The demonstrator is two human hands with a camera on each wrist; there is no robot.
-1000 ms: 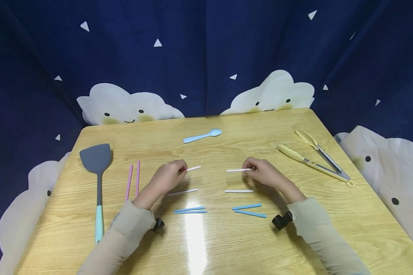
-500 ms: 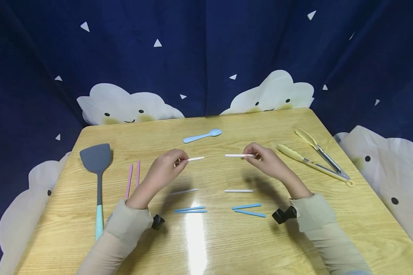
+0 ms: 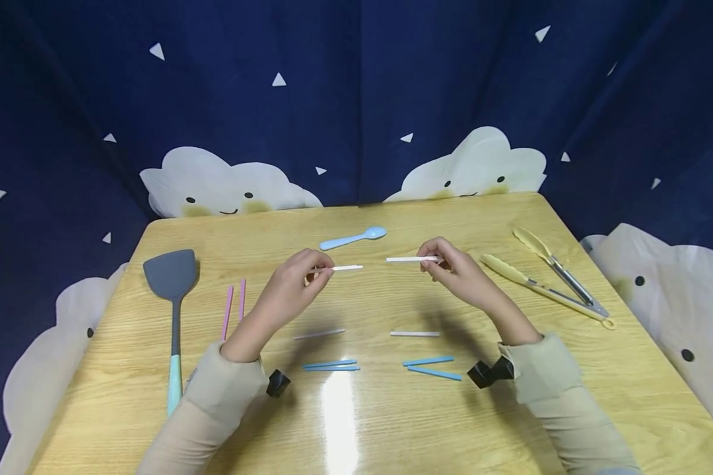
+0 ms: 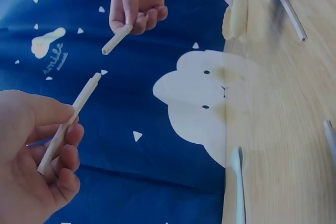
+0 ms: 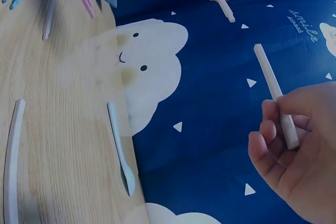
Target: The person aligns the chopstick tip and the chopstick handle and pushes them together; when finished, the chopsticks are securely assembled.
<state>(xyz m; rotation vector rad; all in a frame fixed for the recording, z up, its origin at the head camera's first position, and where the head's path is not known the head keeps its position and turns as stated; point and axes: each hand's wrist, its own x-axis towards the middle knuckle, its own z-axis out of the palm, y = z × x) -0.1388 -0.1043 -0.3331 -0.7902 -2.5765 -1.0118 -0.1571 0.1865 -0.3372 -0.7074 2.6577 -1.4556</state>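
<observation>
My left hand pinches a slim white stick with a narrower stepped tip, held above the table. Across from it, my right hand grips a second white stick, squared and slightly thicker. Their free ends face each other with a gap between, as both wrist views show. On the table below lie a thin white stick on the left and a thicker white stick on the right. Nearer me are two thin blue sticks and two thicker blue sticks.
Behind the hands lies a light blue spoon on the wooden table. A grey turner with a mint handle and two pink sticks are at left. Yellow tongs lie spread at right. A dark blue curtain hangs behind.
Both hands have lifted their white sticks up from the table and away from me. The left hand's stick has moved slightly right, and the gap between the two ends is smaller.
</observation>
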